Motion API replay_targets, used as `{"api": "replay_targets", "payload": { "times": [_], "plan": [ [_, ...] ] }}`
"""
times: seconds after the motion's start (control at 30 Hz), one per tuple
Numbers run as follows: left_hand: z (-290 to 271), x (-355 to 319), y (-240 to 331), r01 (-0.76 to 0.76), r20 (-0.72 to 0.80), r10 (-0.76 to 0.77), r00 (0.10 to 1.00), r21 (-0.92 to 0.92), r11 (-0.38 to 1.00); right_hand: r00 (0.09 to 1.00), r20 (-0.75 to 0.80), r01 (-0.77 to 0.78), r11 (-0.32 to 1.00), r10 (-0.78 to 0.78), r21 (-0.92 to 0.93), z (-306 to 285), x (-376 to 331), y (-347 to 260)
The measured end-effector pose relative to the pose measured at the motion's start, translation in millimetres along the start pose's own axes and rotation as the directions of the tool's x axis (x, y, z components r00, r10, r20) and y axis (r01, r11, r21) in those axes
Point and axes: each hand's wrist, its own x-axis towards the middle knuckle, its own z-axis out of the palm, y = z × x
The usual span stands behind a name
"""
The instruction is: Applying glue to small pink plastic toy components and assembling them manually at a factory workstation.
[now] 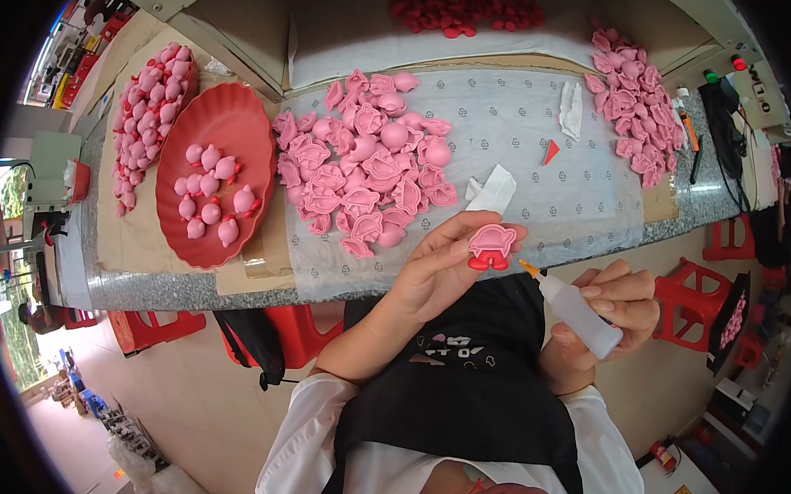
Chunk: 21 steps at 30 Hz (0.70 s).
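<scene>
My left hand (443, 264) pinches a small figure part (489, 248) between thumb and fingers: a pink hollow shell on top with a red piece shaped like short legs below it. Wrapped in my right hand (615, 307) is a white squeeze bottle (580, 318) with an orange nozzle (529, 268). The nozzle points at the figure part, a little apart from its right side. Both hands are held just over the near edge of the table. A heap of pink shells (372, 159) lies beyond my left hand.
On the left stands a scalloped red tray (258, 129) with several pink-and-red figures in it; more figures (147, 125) are heaped beyond. Another pink heap (631, 107) lies right. Red pieces (465, 12) sit inside the cabinet. White paper scraps (493, 189) and a red triangle (550, 151) lie on the sheet.
</scene>
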Motion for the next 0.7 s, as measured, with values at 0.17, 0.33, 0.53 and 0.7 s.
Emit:
{"api": "replay_targets", "payload": {
  "times": [0.17, 0.33, 0.53, 0.7],
  "plan": [
    [-0.6, -0.4, 0.0, -0.010, -0.007, 0.010, 1.000, 0.012, 1.000, 1.000, 0.015, 0.024, 1.000, -0.024, -0.017, 1.6, -0.2, 2.7],
    [0.9, -0.6, 0.2, -0.016, -0.014, 0.016, 1.000, 0.009, 1.000, 1.000, -0.013, 0.025, 1.000, -0.025, 0.018, 1.0, -0.7, 2.1],
    [-2.5, 0.3, 0.5, -0.030, 0.089, 0.036, 0.995, -0.065, 0.997, 0.999, -0.015, 0.036, 0.999, -0.035, 0.030, 0.9, -0.8, -0.2],
    [-2.8, 0.2, 0.6, -0.032, 0.102, 0.041, 0.994, -0.088, 0.996, 1.000, 0.011, 0.022, 1.000, -0.022, 0.004, 1.1, -1.7, 3.5]
  ]
}}
